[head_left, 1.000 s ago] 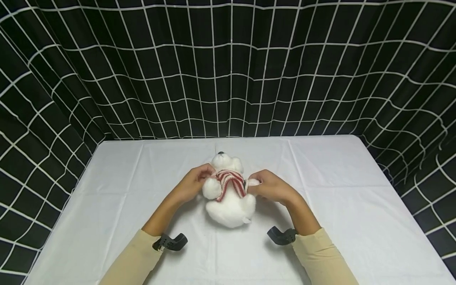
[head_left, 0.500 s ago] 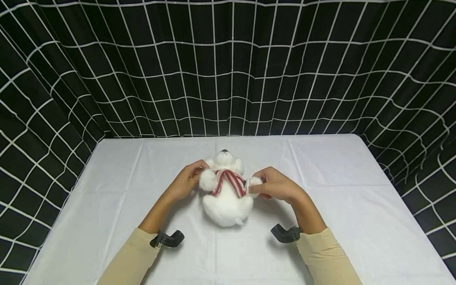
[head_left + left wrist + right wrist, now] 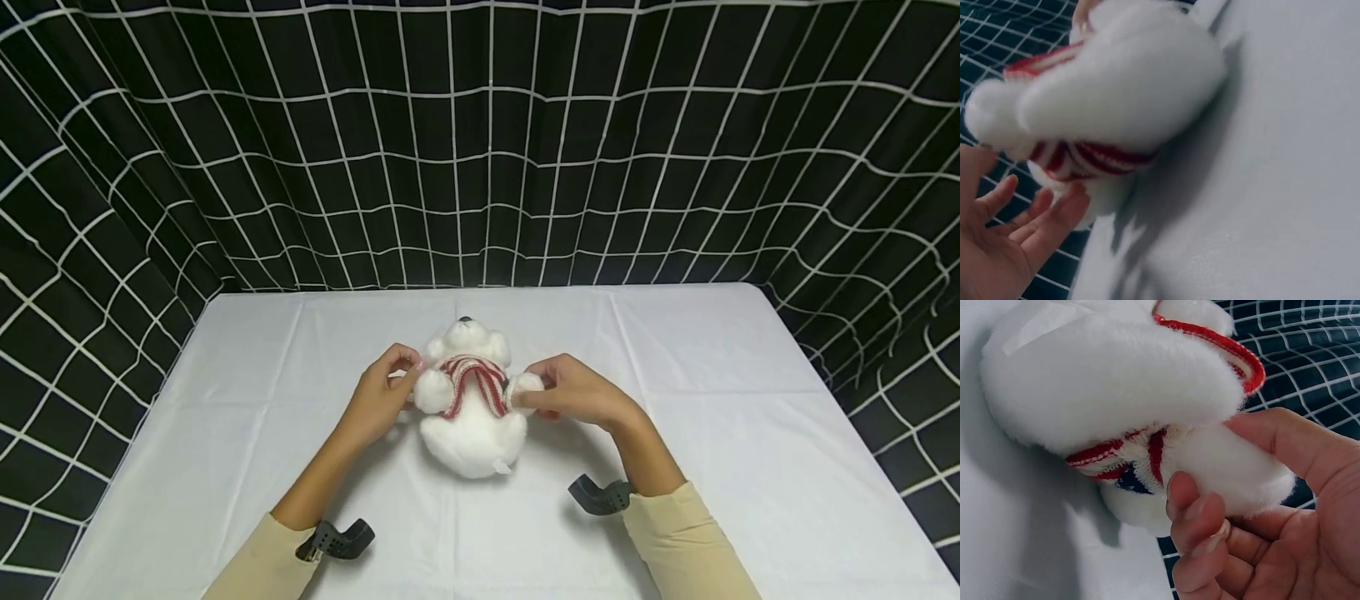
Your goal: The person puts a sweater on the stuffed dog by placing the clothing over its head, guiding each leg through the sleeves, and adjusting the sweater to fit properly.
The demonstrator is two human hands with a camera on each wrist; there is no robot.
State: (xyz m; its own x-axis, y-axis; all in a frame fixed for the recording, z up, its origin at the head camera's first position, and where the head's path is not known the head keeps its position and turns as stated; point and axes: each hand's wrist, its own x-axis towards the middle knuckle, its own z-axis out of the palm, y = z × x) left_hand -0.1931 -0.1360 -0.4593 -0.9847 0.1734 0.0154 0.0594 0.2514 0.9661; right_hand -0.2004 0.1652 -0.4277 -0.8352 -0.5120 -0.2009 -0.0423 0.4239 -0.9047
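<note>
A white plush polar bear with a dark nose lies on its back, head toward the far side of the table. It wears a red-and-white striped knit vest, and a small navy patch shows on it in the right wrist view. My right hand pinches the bear's arm on the right between thumb and fingers, clearly seen in the right wrist view. By the other arm is my left hand, its fingers spread and relaxed beside the vest in the left wrist view, gripping nothing.
A white cloth with fold creases covers the table. Black curtains with a white grid stand behind and along both sides. Each wrist carries a dark camera mount.
The bear has shifted slightly left and its tilted head has straightened. My left hand has let go of the bear's arm and moved left. The right hand keeps its hold.
</note>
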